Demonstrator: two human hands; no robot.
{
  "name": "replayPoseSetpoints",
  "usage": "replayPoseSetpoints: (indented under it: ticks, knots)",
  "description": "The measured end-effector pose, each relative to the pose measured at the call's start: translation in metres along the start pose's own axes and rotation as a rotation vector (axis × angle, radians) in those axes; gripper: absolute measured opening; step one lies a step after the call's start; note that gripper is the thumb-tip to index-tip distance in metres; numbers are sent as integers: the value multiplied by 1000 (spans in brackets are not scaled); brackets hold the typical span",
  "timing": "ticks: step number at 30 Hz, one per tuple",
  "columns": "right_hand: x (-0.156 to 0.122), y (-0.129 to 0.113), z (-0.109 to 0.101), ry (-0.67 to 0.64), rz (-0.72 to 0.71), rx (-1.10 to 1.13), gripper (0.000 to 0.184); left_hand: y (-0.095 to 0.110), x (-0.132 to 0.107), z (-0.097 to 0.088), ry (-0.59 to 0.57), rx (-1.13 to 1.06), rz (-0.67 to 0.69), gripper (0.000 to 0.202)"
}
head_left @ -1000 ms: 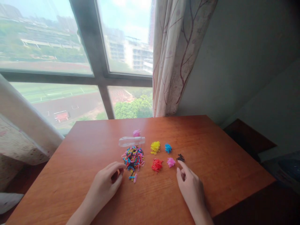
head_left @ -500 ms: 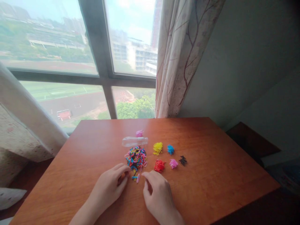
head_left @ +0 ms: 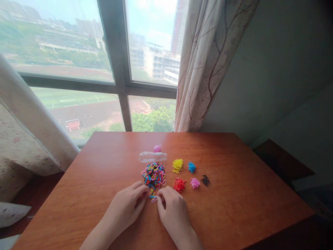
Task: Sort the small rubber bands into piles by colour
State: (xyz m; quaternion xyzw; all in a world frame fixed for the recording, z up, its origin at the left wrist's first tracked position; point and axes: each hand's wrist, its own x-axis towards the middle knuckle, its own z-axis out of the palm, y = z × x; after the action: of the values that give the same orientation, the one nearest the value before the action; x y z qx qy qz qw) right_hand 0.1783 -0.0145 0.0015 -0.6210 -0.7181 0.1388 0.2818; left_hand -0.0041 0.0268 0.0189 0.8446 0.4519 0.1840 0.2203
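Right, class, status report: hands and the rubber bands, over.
Left hand and right hand meet at near edge of mixed pile, grip unclear. Loose pink band at fingertips. Clear bottle lies behind pile.

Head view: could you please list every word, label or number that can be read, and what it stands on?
None can be read: the clear bottle shows no legible label, the elastic bands and table bear no print, and any signs on the buildings outside are too blurred.

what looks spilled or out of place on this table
A clear container lies on its side behind the mixed heap of bands, a pink piece loose beside it. A few stray bands lie apart from the heap, by the right hand.
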Motion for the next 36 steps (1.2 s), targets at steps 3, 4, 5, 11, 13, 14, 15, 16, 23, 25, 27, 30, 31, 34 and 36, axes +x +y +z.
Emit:
replayPoseSetpoints:
  ticks: [3,4,5,11,13,14,15,16,23,25,27,30,31,34,36]
  knots:
    - [-1,0,2,0,12,-10,17,0,0,-1,-8,3,-3,25]
    - [-1,1,1,4,16,-7,17,0,0,-1,-11,4,-4,25]
    - [-1,2,-1,13,18,1,16,0,-1,-1,-13,6,-4,25]
    - [1,42,-39,143,89,-18,16,-2,-2,1,-13,13,10,25]
    - [1,62,-56,207,140,-80,17,-1,-1,0,-8,16,12,24]
    - [0,72,-63,226,175,-115,17,-1,-1,0,-6,18,12,23]
    - [-1,80,-69,230,209,-149,18,-1,-1,0,-6,18,13,23]
    - [-1,87,-74,234,237,-180,18,-1,0,1,-6,18,14,23]
    - [-4,98,-79,237,303,-237,20,0,1,1,11,-12,27,24]
    - [-3,96,-78,243,302,-225,19,1,1,0,18,-24,24,24]
    - [-3,95,-78,263,307,-210,19,1,1,0,20,-24,22,24]
    - [-4,91,-78,287,305,-187,20,1,1,0,5,-8,19,23]
    - [-4,89,-77,288,298,-179,20,0,1,0,1,-5,18,23]
    - [-5,79,-70,270,258,-143,22,-1,1,1,-1,-7,20,23]
    - [-6,69,-62,241,214,-111,22,-1,1,1,1,-10,24,22]
